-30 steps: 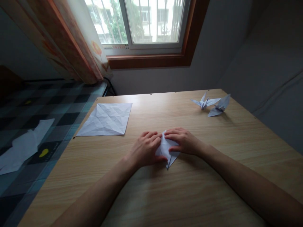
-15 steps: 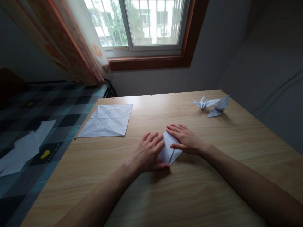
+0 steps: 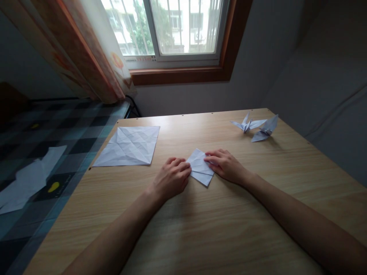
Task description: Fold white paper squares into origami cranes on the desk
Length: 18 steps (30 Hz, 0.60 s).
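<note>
A small folded piece of white paper lies on the wooden table, one corner pointing towards me and a fold line running across its lower part. My left hand grips its left edge, fingers curled and pressed together, the thumb mostly hidden. On the opposite side my right hand holds the right edge with bent fingers, the fingertips resting on the paper.
A creased white paper square lies at the table's far left. Two folded paper cranes stand at the far right. Left of the table, torn white paper rests on a checked cloth. Behind is a window.
The folded paper has been turned on the table and shows more of its surface. Both hands have gone from lying flat over it to gripping its side edges.
</note>
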Each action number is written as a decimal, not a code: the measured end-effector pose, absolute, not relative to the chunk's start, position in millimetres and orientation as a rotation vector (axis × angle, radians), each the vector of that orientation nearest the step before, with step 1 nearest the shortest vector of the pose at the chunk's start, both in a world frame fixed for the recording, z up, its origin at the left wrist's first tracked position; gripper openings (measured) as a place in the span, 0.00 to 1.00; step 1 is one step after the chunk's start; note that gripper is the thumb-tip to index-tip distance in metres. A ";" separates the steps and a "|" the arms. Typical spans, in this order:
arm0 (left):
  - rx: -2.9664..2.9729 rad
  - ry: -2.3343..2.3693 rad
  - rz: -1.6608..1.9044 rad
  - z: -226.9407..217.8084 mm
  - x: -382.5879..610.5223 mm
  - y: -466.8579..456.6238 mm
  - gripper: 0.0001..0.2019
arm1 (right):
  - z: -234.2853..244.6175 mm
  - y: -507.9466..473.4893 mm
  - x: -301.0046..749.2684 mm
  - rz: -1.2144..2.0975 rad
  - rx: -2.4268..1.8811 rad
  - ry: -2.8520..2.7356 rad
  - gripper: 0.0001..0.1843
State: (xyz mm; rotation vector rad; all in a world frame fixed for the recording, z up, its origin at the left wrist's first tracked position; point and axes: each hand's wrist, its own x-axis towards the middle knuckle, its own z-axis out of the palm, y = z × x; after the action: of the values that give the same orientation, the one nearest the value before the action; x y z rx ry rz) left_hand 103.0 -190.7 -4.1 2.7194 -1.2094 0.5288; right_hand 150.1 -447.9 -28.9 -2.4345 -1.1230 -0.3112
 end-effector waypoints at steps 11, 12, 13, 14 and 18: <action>2.981 -1.051 0.352 3.8 89.6 -207.6 0.28 | -25.7 -430.6 126.8 -0.153 -2.646 -1.242 0.30; 2.978 -1.039 0.349 3.5 88.8 -208.1 0.30 | -24.2 -430.1 125.9 -0.142 -2.647 -1.241 0.31; 2.976 -1.024 0.344 3.3 87.9 -208.7 0.33 | -22.7 -430.0 125.3 -0.129 -2.647 -1.241 0.33; 2.976 -1.004 0.337 3.1 87.2 -209.3 0.35 | -21.0 -430.1 125.2 -0.118 -2.646 -1.243 0.35; 3.002 -0.913 0.302 1.4 85.8 -211.5 0.38 | -15.7 -432.1 126.7 -0.134 -2.626 -1.285 0.34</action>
State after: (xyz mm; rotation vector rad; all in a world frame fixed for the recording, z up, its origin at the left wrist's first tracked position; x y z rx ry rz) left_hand 85.8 -211.5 1.4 3.0025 -0.9133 0.3021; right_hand 126.7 -432.1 -15.7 -2.6257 -1.2850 -0.1342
